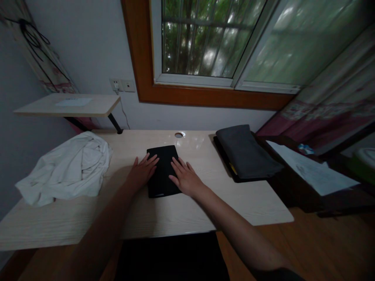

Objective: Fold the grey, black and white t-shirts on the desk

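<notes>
A flat black rectangular item (163, 171), like a folder or a closed notebook, lies on the light wood-grain desk (187, 218). My left hand (142, 171) rests on its left edge, fingers stretched out and apart. On the right edge lies my right hand (186, 177), palm down, with fingers spread. Neither hand grips anything. Whether the black item is a folder, a notebook or a device I cannot tell.
A crumpled white cloth (73, 164) lies at the desk's left, below a raised shelf (96, 107). To the right, a folded grey cloth (249, 156) covers a dark flat thing. Beyond it are paper sheets (310, 168). A cable hole (178, 135) sits near the wall.
</notes>
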`<state>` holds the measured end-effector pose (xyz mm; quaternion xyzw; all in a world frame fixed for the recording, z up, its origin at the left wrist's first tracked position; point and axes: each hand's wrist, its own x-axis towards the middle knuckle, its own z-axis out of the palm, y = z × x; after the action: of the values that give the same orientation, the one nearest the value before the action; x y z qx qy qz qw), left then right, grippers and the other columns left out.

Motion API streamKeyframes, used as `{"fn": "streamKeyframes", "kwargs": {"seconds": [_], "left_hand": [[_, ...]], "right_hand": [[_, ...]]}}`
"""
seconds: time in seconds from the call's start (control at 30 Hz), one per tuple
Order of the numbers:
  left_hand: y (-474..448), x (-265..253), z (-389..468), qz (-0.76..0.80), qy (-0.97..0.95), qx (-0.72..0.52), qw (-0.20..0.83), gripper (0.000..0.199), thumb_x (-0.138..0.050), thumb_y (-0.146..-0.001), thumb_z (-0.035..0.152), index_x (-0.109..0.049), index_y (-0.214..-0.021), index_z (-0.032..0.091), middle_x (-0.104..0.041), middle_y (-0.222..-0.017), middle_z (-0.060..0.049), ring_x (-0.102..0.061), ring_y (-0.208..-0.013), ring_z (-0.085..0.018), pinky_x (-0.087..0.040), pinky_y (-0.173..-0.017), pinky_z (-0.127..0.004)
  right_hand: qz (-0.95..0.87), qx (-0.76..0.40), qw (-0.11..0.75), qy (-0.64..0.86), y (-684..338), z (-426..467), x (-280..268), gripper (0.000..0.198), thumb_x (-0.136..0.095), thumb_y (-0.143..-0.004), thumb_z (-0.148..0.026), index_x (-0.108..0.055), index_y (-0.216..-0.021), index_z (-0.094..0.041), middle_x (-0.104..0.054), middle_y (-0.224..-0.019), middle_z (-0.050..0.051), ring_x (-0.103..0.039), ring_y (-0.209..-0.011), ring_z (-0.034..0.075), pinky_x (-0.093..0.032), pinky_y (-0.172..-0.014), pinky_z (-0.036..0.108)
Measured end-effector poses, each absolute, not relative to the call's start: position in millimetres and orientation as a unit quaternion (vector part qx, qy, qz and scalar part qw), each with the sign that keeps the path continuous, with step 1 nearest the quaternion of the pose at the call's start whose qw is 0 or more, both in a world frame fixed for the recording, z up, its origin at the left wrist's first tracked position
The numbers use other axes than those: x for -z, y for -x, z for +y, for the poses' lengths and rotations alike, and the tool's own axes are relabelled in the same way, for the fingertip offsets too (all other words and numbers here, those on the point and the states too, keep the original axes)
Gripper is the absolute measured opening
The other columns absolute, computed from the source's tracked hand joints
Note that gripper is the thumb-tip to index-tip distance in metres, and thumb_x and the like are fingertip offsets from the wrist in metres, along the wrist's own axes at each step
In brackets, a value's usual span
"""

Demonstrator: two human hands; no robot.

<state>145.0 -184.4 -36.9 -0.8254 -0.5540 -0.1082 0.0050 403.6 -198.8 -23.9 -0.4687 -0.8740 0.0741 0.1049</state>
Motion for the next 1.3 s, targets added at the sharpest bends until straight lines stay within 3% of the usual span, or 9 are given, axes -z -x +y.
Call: {"fn": "streamKeyframes", "kwargs": {"seconds": [0.17,0.33,0.5,0.63,0.87,1.0,1.13,1.3], "left_hand": [[-143.3,41.6,-187.5,-0.551,0.826,0.124,0.01,0.049,-0.032,-0.107,0.035,-0.043,-0.155,0.033,-0.041,-0.163,-0.002,-0.03,-0.154,-0.03,-0.028,-0.119,-0.069],[-145.3,37.5,-193.4,-0.529,0.837,0.143,0.003,0.05,-0.035,-0.107,0.038,-0.041,-0.156,0.031,-0.042,-0.163,-0.005,-0.034,-0.153,-0.031,-0.025,-0.121,-0.067],[-165.6,25.0,-207.1,-0.418,0.895,0.153,-0.025,0.053,-0.039,-0.107,0.043,-0.036,-0.159,0.032,-0.04,-0.164,-0.006,-0.038,-0.151,-0.027,-0.019,-0.126,-0.059],[-181.8,26.6,-225.7,-0.317,0.939,0.127,-0.032,0.056,-0.043,-0.105,0.048,-0.037,-0.158,0.032,-0.037,-0.165,-0.006,-0.03,-0.155,-0.026,-0.018,-0.127,-0.055],[-156.4,23.6,-251.7,-0.262,0.961,0.09,-0.025,0.061,-0.048,-0.104,0.047,-0.031,-0.16,0.034,-0.032,-0.168,-0.002,-0.02,-0.158,-0.025,-0.008,-0.13,-0.053],[-132.8,8.3,-264.8,-0.262,0.955,0.099,-0.093,0.053,-0.049,-0.104,0.036,-0.04,-0.156,0.037,-0.042,-0.163,-0.001,-0.027,-0.156,-0.023,-0.016,-0.13,-0.053],[-115.4,0.5,-278.1,-0.293,0.921,0.136,-0.22,0.036,-0.047,-0.104,0.033,-0.066,-0.135,0.036,-0.067,-0.139,-0.001,-0.046,-0.146,-0.022,-0.03,-0.126,-0.052],[-103.7,1.4,-282.2,-0.339,0.871,0.198,-0.296,0.036,-0.044,-0.105,0.036,-0.08,-0.102,0.03,-0.081,-0.105,-0.003,-0.074,-0.106,-0.02,-0.057,-0.1,-0.04]], "right_hand": [[-0.857,-0.051,0.113,0.5,-447.1,-194.2,28.9,0.051,-0.037,-0.107,-0.036,-0.042,-0.157,-0.028,-0.035,-0.165,0.003,-0.026,-0.156,0.032,-0.023,-0.124,0.064],[-0.819,-0.062,0.201,0.534,-472.9,-185.4,37.2,0.048,-0.036,-0.106,-0.03,-0.051,-0.152,-0.027,-0.048,-0.158,0.003,-0.04,-0.149,0.029,-0.031,-0.122,0.061],[-0.857,-0.108,0.296,0.409,-471.0,-187.4,33.5,0.048,-0.041,-0.106,-0.028,-0.049,-0.153,-0.029,-0.053,-0.154,0.003,-0.047,-0.145,0.023,-0.04,-0.121,0.051],[-0.897,-0.12,0.276,0.322,-470.2,-190.9,30.3,0.044,-0.053,-0.101,-0.026,-0.059,-0.145,-0.03,-0.059,-0.149,0.003,-0.047,-0.145,0.024,-0.045,-0.118,0.05],[-0.904,-0.106,0.266,0.317,-472.3,-190.9,33.4,0.04,-0.059,-0.098,-0.025,-0.066,-0.137,-0.028,-0.064,-0.143,0.004,-0.052,-0.141,0.026,-0.049,-0.114,0.05],[-0.904,-0.116,0.252,0.325,-471.1,-194.5,30.0,0.036,-0.055,-0.098,-0.024,-0.071,-0.13,-0.025,-0.067,-0.139,0.004,-0.054,-0.139,0.026,-0.049,-0.112,0.05],[-0.892,-0.125,0.249,0.356,-465.3,-201.1,22.2,0.033,-0.051,-0.096,-0.023,-0.077,-0.117,-0.026,-0.073,-0.129,0.004,-0.06,-0.131,0.026,-0.051,-0.109,0.05],[-0.879,-0.114,0.275,0.372,-449.0,-204.2,13.5,0.038,-0.044,-0.1,-0.024,-0.073,-0.125,-0.024,-0.072,-0.129,0.007,-0.063,-0.124,0.024,-0.05,-0.11,0.047]]}}
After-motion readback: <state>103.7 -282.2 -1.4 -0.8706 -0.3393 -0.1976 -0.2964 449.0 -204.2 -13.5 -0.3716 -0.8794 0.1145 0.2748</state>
